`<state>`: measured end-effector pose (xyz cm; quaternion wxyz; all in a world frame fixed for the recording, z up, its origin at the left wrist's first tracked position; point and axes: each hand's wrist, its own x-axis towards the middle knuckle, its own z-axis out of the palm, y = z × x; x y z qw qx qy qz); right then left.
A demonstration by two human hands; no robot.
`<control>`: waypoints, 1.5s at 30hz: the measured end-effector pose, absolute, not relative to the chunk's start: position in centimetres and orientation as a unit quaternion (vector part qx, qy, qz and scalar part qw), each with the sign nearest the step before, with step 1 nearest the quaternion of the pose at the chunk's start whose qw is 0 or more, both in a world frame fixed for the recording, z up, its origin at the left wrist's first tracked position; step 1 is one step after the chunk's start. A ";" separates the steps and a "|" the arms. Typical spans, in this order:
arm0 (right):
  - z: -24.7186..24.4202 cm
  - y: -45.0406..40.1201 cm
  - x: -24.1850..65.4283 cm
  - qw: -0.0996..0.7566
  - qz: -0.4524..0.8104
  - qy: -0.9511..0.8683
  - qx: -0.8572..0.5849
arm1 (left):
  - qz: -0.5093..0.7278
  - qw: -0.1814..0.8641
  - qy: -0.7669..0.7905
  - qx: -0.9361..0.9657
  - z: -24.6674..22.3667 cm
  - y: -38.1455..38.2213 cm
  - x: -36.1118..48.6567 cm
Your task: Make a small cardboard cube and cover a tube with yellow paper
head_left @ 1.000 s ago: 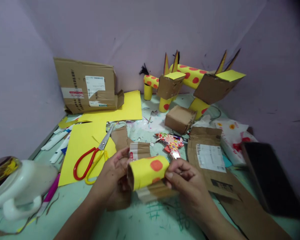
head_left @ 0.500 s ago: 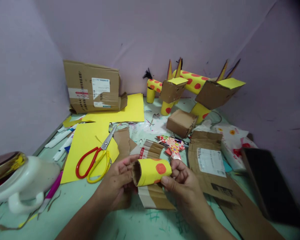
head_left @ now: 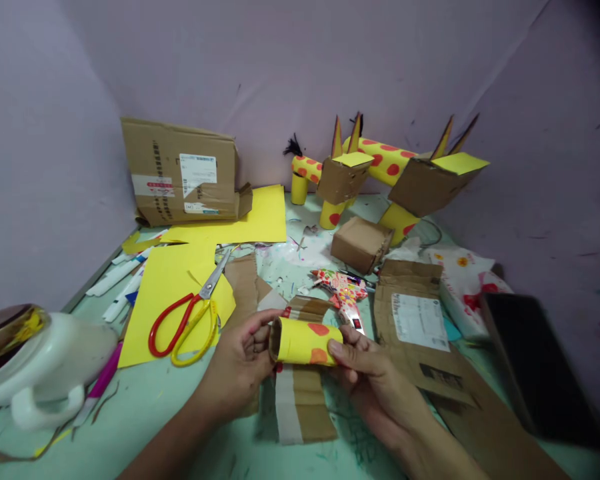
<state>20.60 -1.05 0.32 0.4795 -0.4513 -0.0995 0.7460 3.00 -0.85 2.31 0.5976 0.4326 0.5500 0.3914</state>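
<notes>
Rolled the yellow tube (head_left: 303, 341) slightly since half a second ago, bringing a second orange spot into fuller view, and swung the cardboard strip (head_left: 307, 407) beneath it straighter toward the near edge of the counter (head_left: 143, 397). Holding the tube well in from the left edge, pinching its right end in the right grip (head_left: 375, 367). Curling the left grip (head_left: 240, 357) beside the open end; cannot tell whether closed on anything. Leaving scissors (head_left: 201, 297) unmoved on yellow paper (head_left: 160, 283), nearer the left edge.
</notes>
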 end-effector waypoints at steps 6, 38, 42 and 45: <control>1.6 -0.6 21.6 0.419 0.789 -0.043 -0.447 | 0.419 0.469 0.605 0.488 1.5 -0.7 2.3; 0.5 -2.1 20.2 0.499 0.671 -0.338 -0.432 | 0.479 0.453 0.509 0.554 1.1 -1.9 2.1; 0.7 -2.4 19.8 0.500 0.658 -0.350 -0.441 | 0.483 0.485 0.507 0.524 0.5 -2.1 2.4; 1.0 -2.6 19.6 0.533 0.617 -0.365 -0.449 | 0.482 0.516 0.487 0.514 0.2 -2.2 2.6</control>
